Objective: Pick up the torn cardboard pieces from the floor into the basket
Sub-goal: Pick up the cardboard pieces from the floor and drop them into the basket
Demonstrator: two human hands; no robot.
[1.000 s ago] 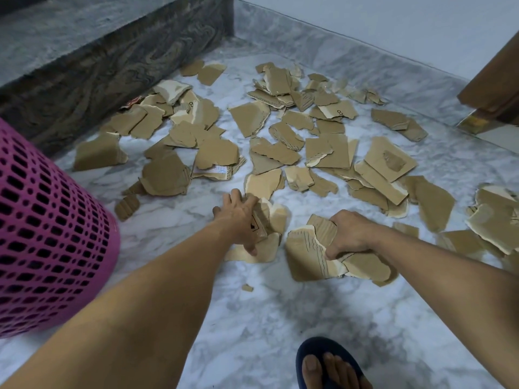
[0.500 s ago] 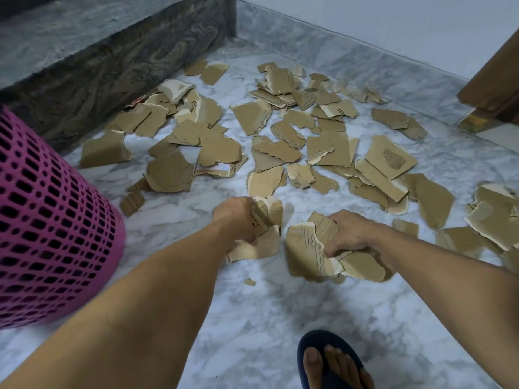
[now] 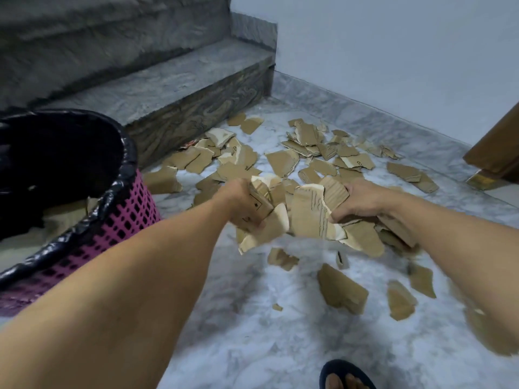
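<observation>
Cardboard, torn into flat brown pieces, is bunched in both of my hands above the floor: my left hand (image 3: 243,202) grips a thick wad of torn brown cardboard pieces (image 3: 264,220), and my right hand (image 3: 356,203) clutches a second, looser bundle of torn cardboard (image 3: 317,217) whose lower scraps sag beneath my wrist. Both bundles hang nearly touching, between me and the big scatter of loose cardboard scraps (image 3: 280,161) lying on the white marble floor (image 3: 280,346) towards the grey stone step (image 3: 168,88). More bits lie near my blue slipper (image 3: 346,374).

Off to my left stands the pink perforated plastic basket (image 3: 120,220), lined with a black plastic bag (image 3: 123,153); some cardboard seems to lie inside already, though the interior is dark.

To do this carry well, I judge I should keep both grips tight and swing left, bringing each bundle fully over the rim before I let go. The right bundle looks the riskier one; its dangling pieces could slip on the way. Dropping low into the liner should stop flat scraps from gliding out or dragging the bag's edge inward.
</observation>
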